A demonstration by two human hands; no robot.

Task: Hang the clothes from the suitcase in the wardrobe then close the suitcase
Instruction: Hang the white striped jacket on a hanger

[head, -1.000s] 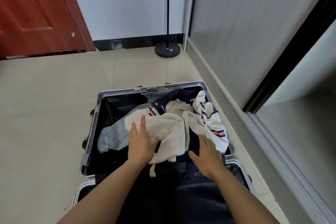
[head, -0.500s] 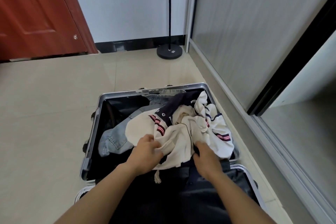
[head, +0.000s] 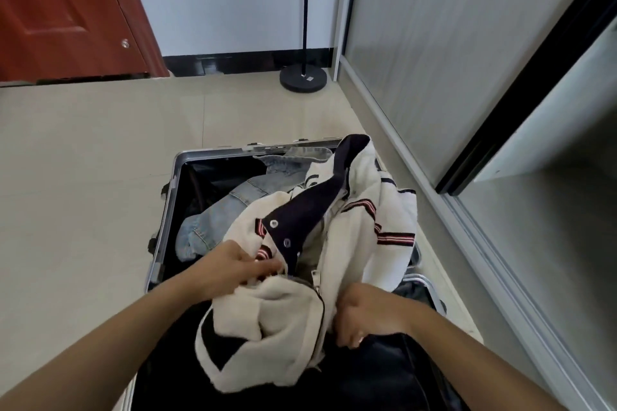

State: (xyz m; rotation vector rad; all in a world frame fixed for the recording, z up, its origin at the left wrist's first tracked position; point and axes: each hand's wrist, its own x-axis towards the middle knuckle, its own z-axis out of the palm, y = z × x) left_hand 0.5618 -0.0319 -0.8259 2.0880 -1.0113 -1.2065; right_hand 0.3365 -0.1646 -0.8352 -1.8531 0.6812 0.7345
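Raised since a moment ago: fingers of left hand [head: 233, 269] pinching cream varsity jacket [head: 360, 243] near its snaps, right hand [head: 364, 314] fisted in fabric at five o'clock, above open suitcase [head: 173, 183]. Risk of snagging trailing sleeve on rim at two o'clock, or dragging denim jacket [head: 213, 223] out.

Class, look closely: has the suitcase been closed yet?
No, the suitcase lies wide open, with a denim garment inside it.

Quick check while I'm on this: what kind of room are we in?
Most likely a bedroom at home: a sliding-door wardrobe on the right, an open suitcase of clothes on the tiled floor, and a red wooden door beyond.
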